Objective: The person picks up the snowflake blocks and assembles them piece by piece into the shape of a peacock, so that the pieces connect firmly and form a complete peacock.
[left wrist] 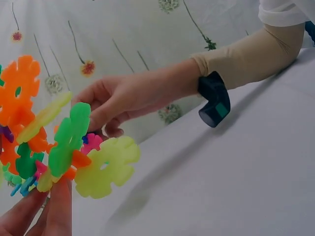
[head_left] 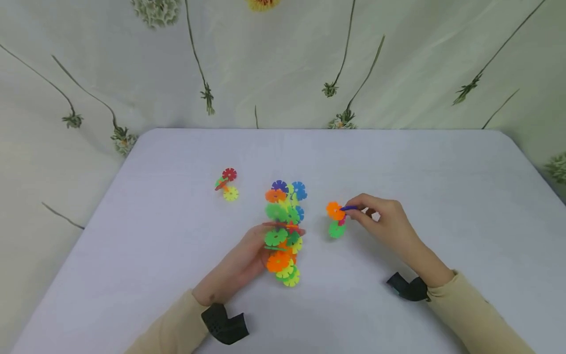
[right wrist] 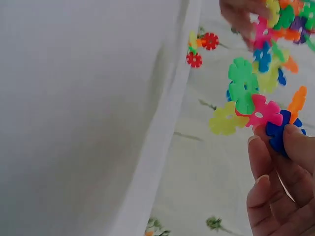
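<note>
My left hand holds up a tall cluster of interlocked plastic flower discs, in orange, green, yellow, red and blue. Its fingertips grip the lower discs in the left wrist view. To the right, my right hand pinches a dark blue disc between thumb and fingers. That disc belongs to a smaller linked piece, with an orange disc, a pink disc and a green disc. In the head view a gap separates the small piece from the tall cluster.
A third small linked piece, with a red disc and a yellow disc, lies at the back left of the white table. Each wrist wears a black device. A flower-patterned cloth hangs behind the table.
</note>
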A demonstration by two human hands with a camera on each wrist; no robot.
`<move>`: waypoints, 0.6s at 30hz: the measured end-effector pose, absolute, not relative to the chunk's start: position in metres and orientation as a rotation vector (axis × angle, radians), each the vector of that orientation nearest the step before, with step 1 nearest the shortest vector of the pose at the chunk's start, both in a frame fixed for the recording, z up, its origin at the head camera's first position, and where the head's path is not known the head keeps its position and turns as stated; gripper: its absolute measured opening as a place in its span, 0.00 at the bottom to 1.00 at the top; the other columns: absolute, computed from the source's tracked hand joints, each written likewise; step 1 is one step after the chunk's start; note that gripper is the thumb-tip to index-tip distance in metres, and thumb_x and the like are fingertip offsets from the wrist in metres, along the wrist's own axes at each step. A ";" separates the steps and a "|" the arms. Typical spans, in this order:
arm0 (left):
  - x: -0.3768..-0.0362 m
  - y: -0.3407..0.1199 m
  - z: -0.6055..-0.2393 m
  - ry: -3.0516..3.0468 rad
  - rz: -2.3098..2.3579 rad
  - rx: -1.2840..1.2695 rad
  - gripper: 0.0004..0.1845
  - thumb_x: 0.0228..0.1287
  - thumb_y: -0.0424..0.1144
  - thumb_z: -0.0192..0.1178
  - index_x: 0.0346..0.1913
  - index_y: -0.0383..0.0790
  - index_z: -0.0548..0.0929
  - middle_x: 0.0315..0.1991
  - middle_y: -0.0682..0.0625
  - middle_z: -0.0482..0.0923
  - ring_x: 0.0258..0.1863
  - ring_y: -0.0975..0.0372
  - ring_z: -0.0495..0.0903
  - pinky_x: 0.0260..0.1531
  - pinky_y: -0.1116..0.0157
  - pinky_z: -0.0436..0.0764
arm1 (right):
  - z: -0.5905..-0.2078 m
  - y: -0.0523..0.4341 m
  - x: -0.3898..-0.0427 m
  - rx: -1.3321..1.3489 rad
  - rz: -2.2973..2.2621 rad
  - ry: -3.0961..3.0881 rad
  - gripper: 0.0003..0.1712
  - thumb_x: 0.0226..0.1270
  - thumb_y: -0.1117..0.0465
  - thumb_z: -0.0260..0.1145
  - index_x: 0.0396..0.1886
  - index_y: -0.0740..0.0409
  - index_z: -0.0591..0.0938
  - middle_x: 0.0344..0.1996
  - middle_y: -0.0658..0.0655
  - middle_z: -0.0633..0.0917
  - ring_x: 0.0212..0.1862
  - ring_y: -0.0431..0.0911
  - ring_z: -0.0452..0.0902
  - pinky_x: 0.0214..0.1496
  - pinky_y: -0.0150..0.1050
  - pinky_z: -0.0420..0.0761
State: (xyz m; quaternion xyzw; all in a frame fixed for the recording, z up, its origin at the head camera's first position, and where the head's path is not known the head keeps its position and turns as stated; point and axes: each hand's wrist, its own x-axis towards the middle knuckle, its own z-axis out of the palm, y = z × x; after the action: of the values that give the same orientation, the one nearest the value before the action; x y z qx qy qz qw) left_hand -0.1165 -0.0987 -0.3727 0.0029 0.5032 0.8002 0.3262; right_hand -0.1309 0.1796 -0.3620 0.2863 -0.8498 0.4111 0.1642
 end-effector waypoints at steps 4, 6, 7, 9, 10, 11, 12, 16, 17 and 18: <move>-0.117 -0.101 -0.377 1.337 2.050 -0.035 0.23 0.72 0.41 0.47 0.64 0.31 0.61 0.61 0.40 0.67 0.58 0.55 0.70 0.55 0.63 0.70 | -0.358 0.161 -0.116 0.999 0.975 -2.323 0.19 0.41 0.77 0.74 0.34 0.58 0.84 0.29 0.48 0.84 0.28 0.38 0.76 0.29 0.26 0.75; -0.118 -0.099 -0.379 1.342 2.035 -0.049 0.23 0.72 0.41 0.49 0.63 0.30 0.63 0.59 0.41 0.67 0.53 0.56 0.73 0.53 0.64 0.72 | -0.358 0.155 -0.112 1.037 0.884 -2.289 0.18 0.40 0.75 0.75 0.34 0.58 0.84 0.28 0.49 0.83 0.28 0.39 0.77 0.29 0.28 0.77; -0.118 -0.099 -0.381 1.347 2.024 -0.057 0.23 0.71 0.41 0.50 0.63 0.30 0.64 0.58 0.41 0.68 0.51 0.56 0.73 0.52 0.65 0.73 | -0.358 0.152 -0.111 1.052 0.850 -2.271 0.18 0.40 0.74 0.75 0.34 0.58 0.84 0.27 0.49 0.83 0.27 0.40 0.77 0.29 0.30 0.78; -0.118 -0.097 -0.383 1.356 2.011 -0.089 0.23 0.70 0.40 0.51 0.61 0.30 0.66 0.55 0.43 0.69 0.46 0.58 0.75 0.50 0.66 0.75 | -0.359 0.148 -0.109 1.064 0.805 -2.251 0.17 0.41 0.73 0.75 0.34 0.59 0.83 0.26 0.49 0.83 0.26 0.40 0.77 0.29 0.31 0.79; -0.117 -0.096 -0.383 1.355 2.005 -0.104 0.23 0.69 0.40 0.52 0.61 0.30 0.67 0.54 0.43 0.69 0.45 0.58 0.75 0.48 0.67 0.75 | -0.359 0.147 -0.108 1.064 0.798 -2.248 0.16 0.41 0.73 0.75 0.33 0.59 0.83 0.26 0.49 0.82 0.26 0.40 0.78 0.29 0.32 0.79; -0.117 -0.095 -0.383 1.353 2.005 -0.112 0.23 0.69 0.40 0.52 0.61 0.30 0.67 0.53 0.43 0.69 0.44 0.59 0.75 0.48 0.67 0.75 | -0.359 0.146 -0.108 1.062 0.790 -2.248 0.16 0.41 0.73 0.75 0.33 0.59 0.83 0.26 0.49 0.82 0.26 0.41 0.78 0.29 0.32 0.80; -0.116 -0.094 -0.384 1.351 2.003 -0.115 0.23 0.69 0.40 0.52 0.61 0.30 0.67 0.53 0.43 0.69 0.44 0.59 0.75 0.48 0.68 0.75 | -0.359 0.146 -0.108 1.057 0.785 -2.253 0.16 0.41 0.73 0.75 0.33 0.59 0.83 0.26 0.50 0.83 0.27 0.41 0.78 0.29 0.33 0.80; -0.115 -0.093 -0.385 1.329 2.001 -0.124 0.23 0.69 0.41 0.53 0.61 0.30 0.66 0.52 0.43 0.69 0.44 0.59 0.75 0.48 0.67 0.75 | -0.359 0.146 -0.106 1.035 0.766 -2.285 0.15 0.42 0.72 0.75 0.33 0.59 0.83 0.27 0.50 0.83 0.28 0.41 0.79 0.29 0.34 0.80; -0.115 -0.093 -0.385 1.323 2.003 -0.123 0.24 0.70 0.40 0.52 0.62 0.29 0.66 0.52 0.43 0.70 0.44 0.59 0.75 0.49 0.67 0.75 | -0.358 0.146 -0.106 1.032 0.755 -2.292 0.15 0.43 0.72 0.75 0.33 0.59 0.83 0.26 0.50 0.83 0.28 0.41 0.79 0.29 0.34 0.80; -0.114 -0.092 -0.385 1.317 2.004 -0.120 0.24 0.70 0.40 0.53 0.62 0.29 0.66 0.52 0.43 0.70 0.44 0.59 0.75 0.49 0.67 0.75 | -0.358 0.146 -0.106 1.032 0.737 -2.299 0.14 0.43 0.71 0.75 0.33 0.59 0.83 0.26 0.50 0.82 0.27 0.41 0.79 0.28 0.34 0.80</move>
State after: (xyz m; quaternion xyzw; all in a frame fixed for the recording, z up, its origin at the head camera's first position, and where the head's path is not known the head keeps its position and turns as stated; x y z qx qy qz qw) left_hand -0.1144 -0.0924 -0.3851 -0.0467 0.5112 0.7781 0.3621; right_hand -0.1059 0.1457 -0.3581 0.3799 -0.8467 0.2714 0.2551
